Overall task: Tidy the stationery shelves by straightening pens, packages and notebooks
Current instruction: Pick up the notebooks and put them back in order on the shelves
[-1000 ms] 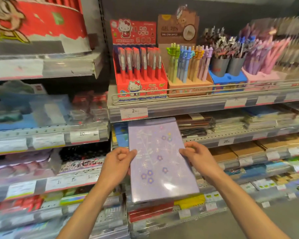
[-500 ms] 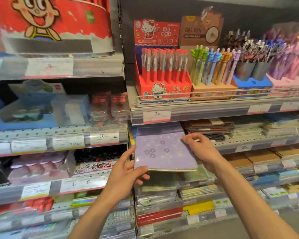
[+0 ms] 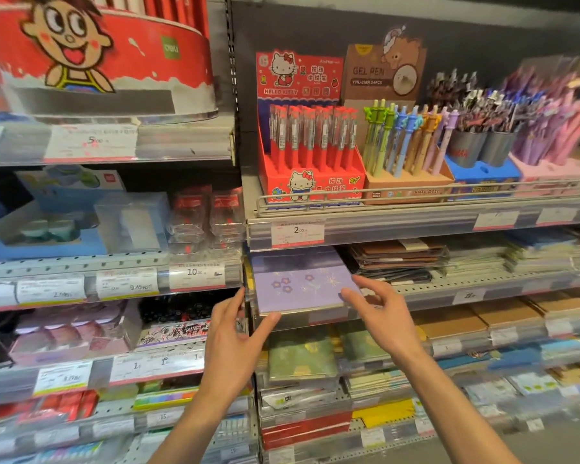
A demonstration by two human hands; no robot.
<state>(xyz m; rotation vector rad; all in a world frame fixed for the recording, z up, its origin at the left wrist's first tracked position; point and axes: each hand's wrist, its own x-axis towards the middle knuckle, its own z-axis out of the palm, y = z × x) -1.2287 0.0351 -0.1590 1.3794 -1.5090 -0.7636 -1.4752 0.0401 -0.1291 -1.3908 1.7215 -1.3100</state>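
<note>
A purple notebook (image 3: 302,286) with small flower prints lies flat on the second shelf (image 3: 449,291), under the price rail marked 2.00. My left hand (image 3: 231,333) is at its front left corner, fingers straight, thumb touching the front edge. My right hand (image 3: 379,313) hovers at its right front corner with fingers spread and relaxed, holding nothing.
To the right of the notebook lie stacks of wrapped brown notebooks (image 3: 399,259). Above stand a red Hello Kitty pen box (image 3: 312,162), pastel gel pens (image 3: 406,142) and pen cups (image 3: 482,145). Green notebooks (image 3: 302,360) sit on the shelf below. Packaged goods fill the left shelves (image 3: 114,279).
The purple notebook went from held upright in both hands to lying flat on the second shelf. Both hands have let go and opened; the view shifted left.
</note>
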